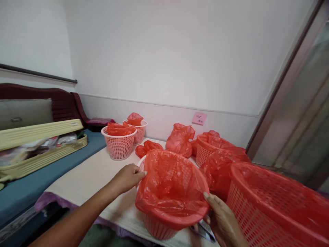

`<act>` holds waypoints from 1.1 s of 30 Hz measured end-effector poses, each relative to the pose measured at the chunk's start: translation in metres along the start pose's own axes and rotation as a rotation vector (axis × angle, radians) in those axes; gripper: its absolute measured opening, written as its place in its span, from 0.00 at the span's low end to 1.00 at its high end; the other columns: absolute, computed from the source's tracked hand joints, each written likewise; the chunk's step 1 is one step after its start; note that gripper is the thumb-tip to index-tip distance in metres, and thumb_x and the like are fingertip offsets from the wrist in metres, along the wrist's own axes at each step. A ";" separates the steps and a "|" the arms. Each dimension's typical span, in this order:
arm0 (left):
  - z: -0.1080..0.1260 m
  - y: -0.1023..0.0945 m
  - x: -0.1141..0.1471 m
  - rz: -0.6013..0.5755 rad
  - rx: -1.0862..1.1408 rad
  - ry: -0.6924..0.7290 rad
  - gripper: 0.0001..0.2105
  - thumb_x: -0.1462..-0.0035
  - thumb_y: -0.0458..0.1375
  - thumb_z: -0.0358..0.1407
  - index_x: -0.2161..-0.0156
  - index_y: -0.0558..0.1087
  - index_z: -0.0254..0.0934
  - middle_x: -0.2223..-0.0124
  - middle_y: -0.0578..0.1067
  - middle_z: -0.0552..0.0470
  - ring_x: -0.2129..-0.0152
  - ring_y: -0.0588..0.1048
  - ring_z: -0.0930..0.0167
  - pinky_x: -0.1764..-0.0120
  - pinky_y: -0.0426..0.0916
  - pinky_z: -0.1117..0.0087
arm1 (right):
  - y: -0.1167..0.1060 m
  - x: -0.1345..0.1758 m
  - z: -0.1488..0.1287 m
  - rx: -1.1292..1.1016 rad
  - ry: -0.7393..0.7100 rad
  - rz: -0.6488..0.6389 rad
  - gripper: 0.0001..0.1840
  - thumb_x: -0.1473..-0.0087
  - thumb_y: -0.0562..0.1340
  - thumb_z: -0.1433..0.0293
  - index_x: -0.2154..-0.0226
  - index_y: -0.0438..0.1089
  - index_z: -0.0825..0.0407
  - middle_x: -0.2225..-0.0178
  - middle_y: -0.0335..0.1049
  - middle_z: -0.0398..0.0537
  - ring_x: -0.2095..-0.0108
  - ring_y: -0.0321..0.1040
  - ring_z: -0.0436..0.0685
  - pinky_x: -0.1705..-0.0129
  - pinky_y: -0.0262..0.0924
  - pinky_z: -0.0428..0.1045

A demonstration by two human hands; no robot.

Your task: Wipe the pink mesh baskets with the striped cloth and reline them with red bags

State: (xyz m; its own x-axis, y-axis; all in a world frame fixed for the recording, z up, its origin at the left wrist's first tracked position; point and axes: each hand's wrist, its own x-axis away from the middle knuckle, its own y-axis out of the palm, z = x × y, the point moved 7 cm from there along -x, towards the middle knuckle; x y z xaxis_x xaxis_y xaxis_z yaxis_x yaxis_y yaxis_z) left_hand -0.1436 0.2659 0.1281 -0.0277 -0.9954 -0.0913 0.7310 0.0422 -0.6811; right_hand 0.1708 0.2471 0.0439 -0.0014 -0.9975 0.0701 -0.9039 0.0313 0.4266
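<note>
A small white plastic basket [159,227] with slotted sides stands in front of me, tilted a little. Inside it is a thin red plastic bag [171,183], its mouth spread wide and its edge folded over most of the rim. At the left rim, where some bare white shows, my left hand [130,176] is closed, pinching the bag's edge. On the right, my right hand [221,216] grips the bag over the rim, thumb on top and fingers partly hidden below. The basket's floor is covered by the bag.
Two white baskets with red bags, one basket [120,148] nearer, stand back left. Loose red bags [180,139] lie behind. Red-lined baskets, including a large one [259,206], crowd the right. A cream cloth [89,178] covers the table; an open yellow case [46,151] lies left.
</note>
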 end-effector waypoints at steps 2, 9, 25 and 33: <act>-0.004 0.002 0.001 -0.005 0.040 -0.024 0.14 0.51 0.54 0.43 0.82 0.65 0.38 0.81 0.68 0.55 0.81 0.67 0.70 0.74 0.57 0.71 | 0.000 0.000 -0.001 -0.005 -0.008 0.008 0.20 0.51 0.67 0.55 0.78 0.63 0.51 0.87 0.58 0.37 0.90 0.53 0.49 0.89 0.53 0.45; 0.006 -0.010 0.001 0.002 0.064 -0.051 0.16 0.47 0.53 0.45 0.80 0.65 0.39 0.80 0.69 0.54 0.82 0.65 0.72 0.78 0.54 0.73 | 0.007 0.006 -0.005 0.004 0.010 -0.045 0.19 0.51 0.67 0.56 0.78 0.63 0.51 0.88 0.58 0.38 0.90 0.55 0.49 0.87 0.53 0.45; -0.010 0.004 0.001 -0.294 0.422 -0.338 0.19 0.41 0.54 0.42 0.80 0.58 0.37 0.86 0.55 0.65 0.90 0.46 0.82 0.85 0.43 0.77 | 0.006 0.008 -0.006 -0.004 -0.004 -0.007 0.19 0.52 0.68 0.55 0.76 0.63 0.52 0.87 0.57 0.35 0.89 0.52 0.46 0.87 0.52 0.43; 0.001 0.006 0.009 -0.347 0.427 -0.323 0.21 0.50 0.56 0.48 0.86 0.62 0.37 0.89 0.59 0.59 0.92 0.50 0.82 0.87 0.42 0.76 | 0.008 0.010 -0.008 0.021 0.012 -0.006 0.21 0.52 0.68 0.54 0.78 0.62 0.51 0.88 0.57 0.36 0.89 0.54 0.47 0.86 0.52 0.44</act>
State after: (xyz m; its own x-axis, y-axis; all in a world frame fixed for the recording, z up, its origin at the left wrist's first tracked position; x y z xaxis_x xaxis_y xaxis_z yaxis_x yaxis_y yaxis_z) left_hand -0.1385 0.2566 0.1238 -0.1536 -0.9236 0.3514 0.9258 -0.2588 -0.2756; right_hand 0.1674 0.2382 0.0554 0.0093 -0.9969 0.0782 -0.9128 0.0235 0.4078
